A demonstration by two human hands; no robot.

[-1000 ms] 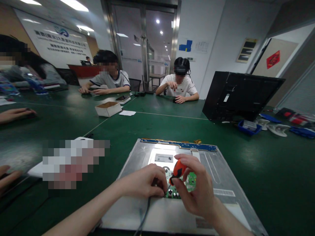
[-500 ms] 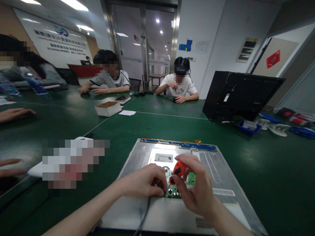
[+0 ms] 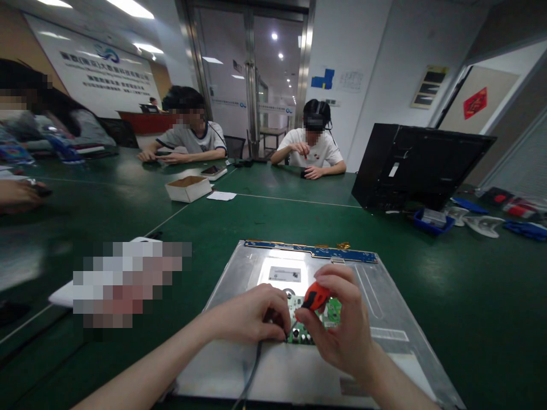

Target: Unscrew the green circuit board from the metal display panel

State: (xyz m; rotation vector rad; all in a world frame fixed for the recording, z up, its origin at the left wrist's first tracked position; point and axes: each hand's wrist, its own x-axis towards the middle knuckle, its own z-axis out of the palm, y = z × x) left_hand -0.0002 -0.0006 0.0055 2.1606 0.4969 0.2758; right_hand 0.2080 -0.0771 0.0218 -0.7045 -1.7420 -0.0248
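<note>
Screwdriver (image 3: 315,296), red-orange with black patches on the handle, sits in the right hand (image 3: 339,307), and from where I stand I see the thumb and fingers closed round it. It leans over the left part of a green circuit board (image 3: 334,313), handle up and to the right, its shank slanting down to the left. Exactly where the tip lands, I cannot tell.

The left hand (image 3: 265,314) is just beside the tool, at the board's left edge, thumb and forefinger drawn close together. A dark cable (image 3: 256,369) comes out from under that hand and runs down toward the near edge of a metal panel (image 3: 294,373); whether the fingers grip anything, I cannot make out. The board lies on the panel, which rests flat on a green table (image 3: 461,296). A narrow blue circuit board (image 3: 346,254) runs along the panel's far edge.

Across the table, a co-worker in a white shirt (image 3: 327,148) wears a headset (image 3: 315,121). Another co-worker (image 3: 205,138) sits to the left. Nearer, an open cardboard box (image 3: 188,193) stands beside a sheet of paper (image 3: 221,196). At the right, a black flat screen (image 3: 421,165) stands close to a blue tray (image 3: 431,229).
</note>
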